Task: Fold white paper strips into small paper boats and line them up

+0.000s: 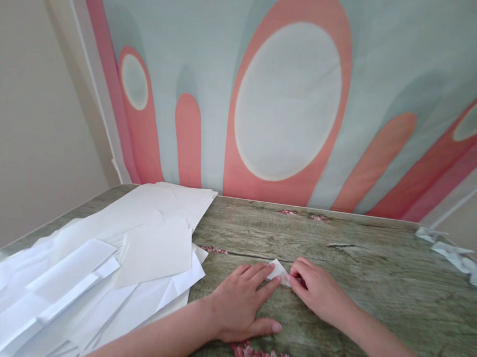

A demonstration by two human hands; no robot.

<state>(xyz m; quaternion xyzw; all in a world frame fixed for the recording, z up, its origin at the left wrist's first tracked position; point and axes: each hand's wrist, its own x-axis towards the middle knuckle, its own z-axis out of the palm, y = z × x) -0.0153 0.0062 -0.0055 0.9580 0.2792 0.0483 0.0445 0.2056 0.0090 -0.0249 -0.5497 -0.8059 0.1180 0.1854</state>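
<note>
A small folded piece of white paper (279,271) lies on the wood-patterned table between my two hands. My left hand (242,304) is spread flat, palm down, with its fingertips pressing on the left edge of the paper and the thumb apart on the table. From the right, my right hand (314,289) pinches the paper's right corner between bent fingers and thumb. Parts of the paper's edges are hidden under the fingertips of both hands.
A large loose pile of white paper sheets (156,255), some folded, covers the table's left side. Several small folded white papers (452,255) sit along the right edge. Printed pink flowers mark the table (367,249). Behind it stands a patterned backdrop (289,104).
</note>
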